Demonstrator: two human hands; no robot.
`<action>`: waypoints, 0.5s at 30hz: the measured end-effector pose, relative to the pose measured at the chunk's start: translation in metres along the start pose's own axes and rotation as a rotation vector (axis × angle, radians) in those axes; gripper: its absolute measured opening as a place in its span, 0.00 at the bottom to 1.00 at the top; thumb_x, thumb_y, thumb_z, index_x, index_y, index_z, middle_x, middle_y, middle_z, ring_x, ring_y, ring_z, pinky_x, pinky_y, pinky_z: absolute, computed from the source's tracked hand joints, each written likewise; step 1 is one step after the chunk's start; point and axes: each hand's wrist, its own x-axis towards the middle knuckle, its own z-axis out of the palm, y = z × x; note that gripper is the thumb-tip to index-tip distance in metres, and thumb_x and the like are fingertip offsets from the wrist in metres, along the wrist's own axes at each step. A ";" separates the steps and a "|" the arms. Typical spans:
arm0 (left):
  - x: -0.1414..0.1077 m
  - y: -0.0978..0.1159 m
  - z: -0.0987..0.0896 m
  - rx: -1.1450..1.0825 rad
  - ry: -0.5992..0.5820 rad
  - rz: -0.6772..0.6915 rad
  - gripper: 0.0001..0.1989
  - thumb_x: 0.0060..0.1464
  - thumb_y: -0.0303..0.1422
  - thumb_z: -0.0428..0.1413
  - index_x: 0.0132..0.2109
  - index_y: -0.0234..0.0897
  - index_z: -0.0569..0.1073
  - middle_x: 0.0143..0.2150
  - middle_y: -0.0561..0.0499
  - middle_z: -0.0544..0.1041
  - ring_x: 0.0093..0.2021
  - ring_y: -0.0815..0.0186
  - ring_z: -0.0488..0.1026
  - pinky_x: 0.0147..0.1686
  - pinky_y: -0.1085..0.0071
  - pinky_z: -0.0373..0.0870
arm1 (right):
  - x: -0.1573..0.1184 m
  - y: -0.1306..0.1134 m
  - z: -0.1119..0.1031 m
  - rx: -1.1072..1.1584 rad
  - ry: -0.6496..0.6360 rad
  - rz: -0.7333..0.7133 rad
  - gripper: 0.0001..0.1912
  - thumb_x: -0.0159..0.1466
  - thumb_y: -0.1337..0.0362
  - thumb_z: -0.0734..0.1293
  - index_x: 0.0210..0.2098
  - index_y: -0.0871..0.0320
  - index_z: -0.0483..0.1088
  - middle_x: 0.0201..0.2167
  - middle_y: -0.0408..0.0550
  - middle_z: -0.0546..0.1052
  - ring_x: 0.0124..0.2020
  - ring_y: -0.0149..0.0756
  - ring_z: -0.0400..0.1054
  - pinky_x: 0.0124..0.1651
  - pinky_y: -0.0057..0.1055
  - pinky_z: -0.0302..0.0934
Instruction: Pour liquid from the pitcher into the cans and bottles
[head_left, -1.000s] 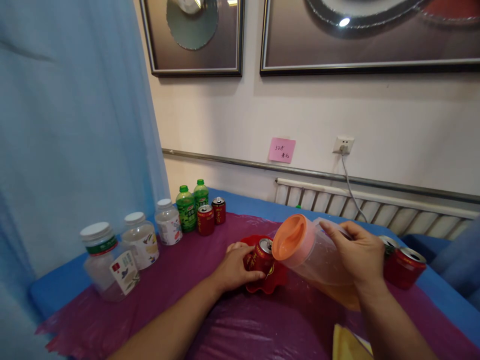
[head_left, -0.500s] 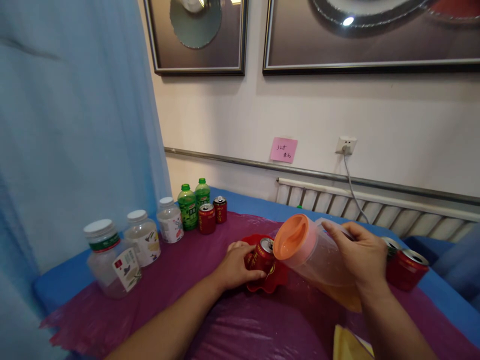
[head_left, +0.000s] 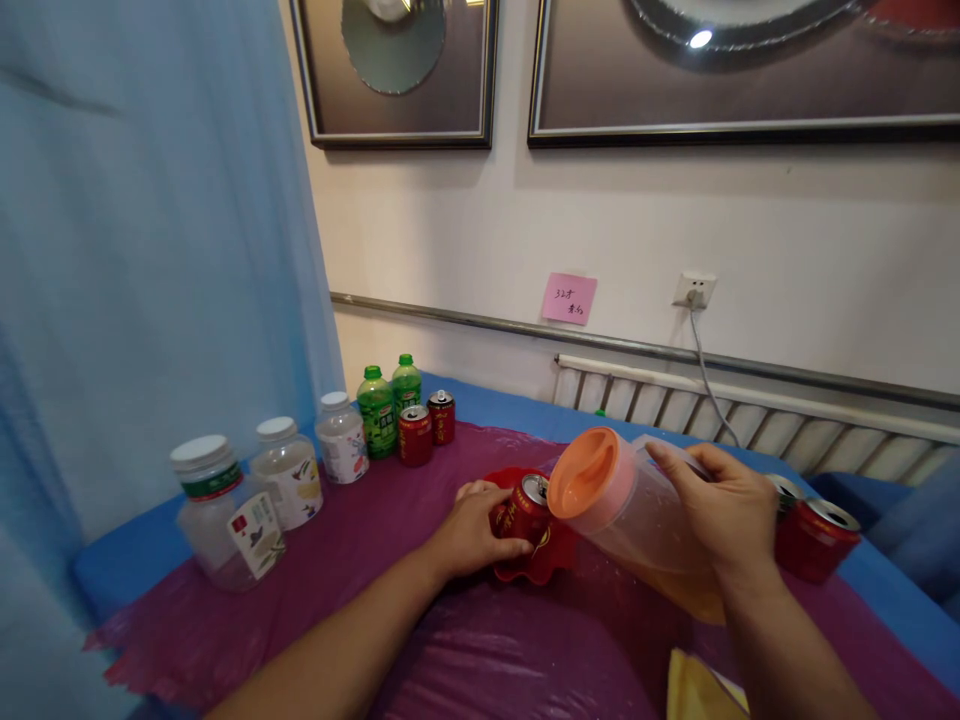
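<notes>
Fingers of my left hand (head_left: pixel 474 527) wrap round a red drink can (head_left: pixel 527 512), whose opened top faces up. Beneath the can lies a red scalloped plate (head_left: pixel 517 573). My right hand (head_left: pixel 721 510) is closed on the handle of a clear plastic pitcher (head_left: pixel 645 550) with an orange lid (head_left: pixel 591 478). The pitcher is tilted, its lid close against the can's rim, and amber liquid lies along its lower side. Whether any liquid is flowing into the can, I cannot make out.
Clear jars with white lids (head_left: pixel 229 520), green bottles (head_left: pixel 376 412) and two red cans (head_left: pixel 415 437) line the left back. More opened cans (head_left: pixel 817 540) stand right, beside my right wrist. A yellow cloth (head_left: pixel 697 688) lies at the front. Behind is a radiator (head_left: pixel 637 395).
Almost nothing differs. The whole view has shifted very slightly, while both hands, the can and the tilted pitcher keep their places relative to one another.
</notes>
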 end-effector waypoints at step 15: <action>0.000 0.002 -0.001 -0.003 -0.018 -0.009 0.33 0.41 0.54 0.68 0.54 0.45 0.79 0.49 0.47 0.78 0.52 0.49 0.70 0.55 0.58 0.61 | 0.000 0.000 0.000 0.009 -0.008 0.015 0.31 0.53 0.33 0.69 0.21 0.56 0.73 0.18 0.39 0.64 0.23 0.32 0.60 0.28 0.28 0.52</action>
